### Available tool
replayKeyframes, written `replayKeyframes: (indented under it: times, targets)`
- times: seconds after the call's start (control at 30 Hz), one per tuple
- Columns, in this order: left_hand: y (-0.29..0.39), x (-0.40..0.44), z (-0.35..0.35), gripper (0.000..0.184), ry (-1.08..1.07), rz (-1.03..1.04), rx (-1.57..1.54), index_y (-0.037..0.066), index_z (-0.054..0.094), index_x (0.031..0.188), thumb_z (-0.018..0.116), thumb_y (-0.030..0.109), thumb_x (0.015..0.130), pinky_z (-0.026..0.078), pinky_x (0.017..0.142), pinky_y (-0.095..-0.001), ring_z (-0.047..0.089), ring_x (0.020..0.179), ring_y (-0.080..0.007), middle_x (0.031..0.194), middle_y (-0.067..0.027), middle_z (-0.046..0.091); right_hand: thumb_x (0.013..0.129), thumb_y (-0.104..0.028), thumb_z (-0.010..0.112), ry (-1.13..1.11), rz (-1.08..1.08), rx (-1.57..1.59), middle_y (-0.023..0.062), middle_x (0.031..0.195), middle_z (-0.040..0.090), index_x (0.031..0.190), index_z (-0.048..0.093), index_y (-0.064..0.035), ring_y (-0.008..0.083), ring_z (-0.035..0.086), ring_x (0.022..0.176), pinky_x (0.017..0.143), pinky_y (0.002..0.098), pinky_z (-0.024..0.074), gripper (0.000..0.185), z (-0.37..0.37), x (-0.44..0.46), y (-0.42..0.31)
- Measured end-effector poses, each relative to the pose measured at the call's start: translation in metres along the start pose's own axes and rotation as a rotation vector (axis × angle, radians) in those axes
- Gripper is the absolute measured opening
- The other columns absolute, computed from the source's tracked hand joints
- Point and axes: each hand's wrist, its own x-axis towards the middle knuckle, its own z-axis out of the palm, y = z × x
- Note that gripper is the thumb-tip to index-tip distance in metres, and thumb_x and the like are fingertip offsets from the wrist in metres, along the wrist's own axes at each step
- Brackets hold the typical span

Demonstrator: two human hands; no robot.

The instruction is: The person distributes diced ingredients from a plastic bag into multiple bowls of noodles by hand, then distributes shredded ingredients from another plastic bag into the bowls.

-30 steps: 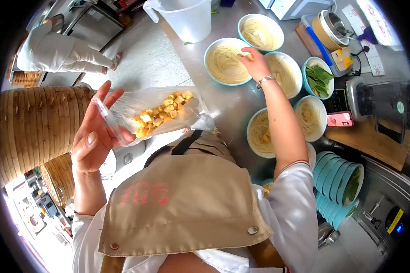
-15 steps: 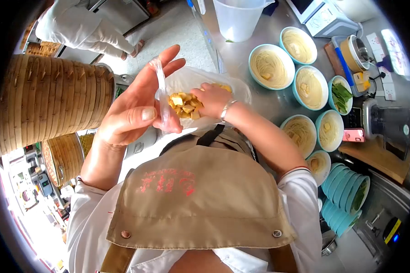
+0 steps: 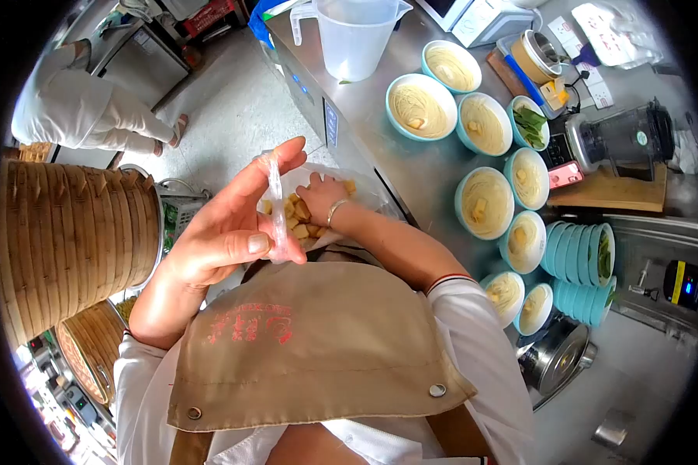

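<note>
My left hand (image 3: 229,232) grips the rolled rim of a clear plastic bag (image 3: 372,190), with the thumb and fingers bent around the edge. Yellow-brown cubed chunks (image 3: 296,225) lie inside the bag, in front of my apron. My right hand (image 3: 323,197), with a bracelet at the wrist, reaches into the bag from the right. Its fingers are curled down among the chunks, and the fingertips are partly hidden, so whatever they pinch does not show.
Several bowls of pale noodles (image 3: 485,203), topped with chunks, stand on the steel counter (image 3: 357,116) at right. Nearby are a bowl of green leaves (image 3: 529,124), stacked turquoise bowls (image 3: 578,252), a plastic jug (image 3: 353,39) and a blender (image 3: 620,139). Bamboo steamers (image 3: 77,240) rise at left; a person (image 3: 85,108) stands beyond.
My view has turned, so the bowls sit further left and more of them show. My right hand is still in the bag, and my left still holds its rim.
</note>
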Motion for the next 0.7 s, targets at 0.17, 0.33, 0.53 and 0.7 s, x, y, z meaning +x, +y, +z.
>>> replayKeyframes:
  times: [0.17,0.33,0.53,0.7]
  targets:
    - [0.005,-0.006,-0.007,0.103,-0.064,-0.003,0.041,0.005,0.014,0.146,0.071,0.031,0.065,0.054,0.074,-0.0339,0.065,0.086,-0.0278,0.149,-0.0182,0.020,0.087,-0.022,0.048,0.242,0.052,-0.146,0.0170,0.114,0.050,0.111,0.058,-0.0138,0.0402,0.049,0.109,0.082,0.0475,0.0482,0.027,0.019,0.008,-0.008]
    - [0.018,0.007,-0.026,0.100,0.008,0.038,0.049,0.005,0.014,0.146,0.070,0.031,0.067,0.054,0.076,-0.0341,0.064,0.086,-0.0280,0.148,-0.0184,0.020,0.083,-0.018,0.051,0.194,-0.122,0.000,0.0156,0.105,0.053,0.108,0.060,-0.0122,0.0361,0.055,0.097,0.079,0.0443,0.0490,0.027,0.014,0.034,0.022]
    - [0.029,0.038,-0.037,0.101,0.092,0.111,0.048,0.004,0.013,0.146,0.069,0.031,0.067,0.055,0.076,-0.0332,0.064,0.086,-0.0274,0.146,-0.0204,0.023,0.073,-0.011,0.063,0.366,-0.317,0.531,0.0139,0.098,0.058,0.104,0.058,-0.0071,0.0277,0.059,0.086,0.077,0.0358,0.0493,0.031,-0.065,-0.001,0.034]
    - [0.042,0.058,-0.047,0.094,0.127,0.090,0.031,0.008,0.013,0.147,0.065,0.023,0.070,0.053,0.075,-0.0298,0.065,0.085,-0.0263,0.147,-0.0193,0.022,0.079,-0.001,0.061,0.303,-0.374,1.360,0.0046,0.106,0.059,0.112,0.055,-0.0059,0.0132,0.057,0.092,0.080,0.0266,0.0487,0.034,-0.169,-0.059,0.094]
